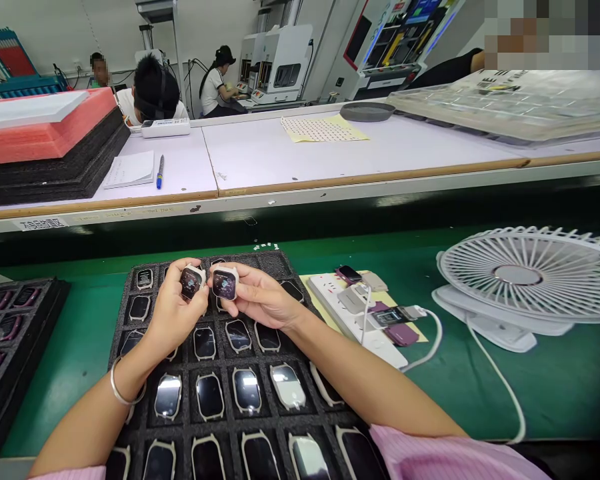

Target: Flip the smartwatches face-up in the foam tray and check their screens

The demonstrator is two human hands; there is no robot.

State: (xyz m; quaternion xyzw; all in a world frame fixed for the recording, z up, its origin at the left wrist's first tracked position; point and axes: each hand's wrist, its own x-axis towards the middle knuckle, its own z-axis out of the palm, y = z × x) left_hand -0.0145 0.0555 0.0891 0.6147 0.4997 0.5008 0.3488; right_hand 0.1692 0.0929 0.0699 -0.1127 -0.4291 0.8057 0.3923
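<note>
My left hand is closed around a light-framed watch case, its screen lit. Just to the right, my right hand grips a second watch case between thumb and fingers, also with a lit screen. The two cases are side by side at nearly the same height. Below both hands lies a black foam tray with rows of watch cases in square compartments, most with dark screens. My forearms hide some of its compartments.
At the left is another foam tray with purple cases. On the right are a power strip with cables and a white fan. A raised shelf crosses behind, holding foam stacks, a notepad and a pen. People sit beyond.
</note>
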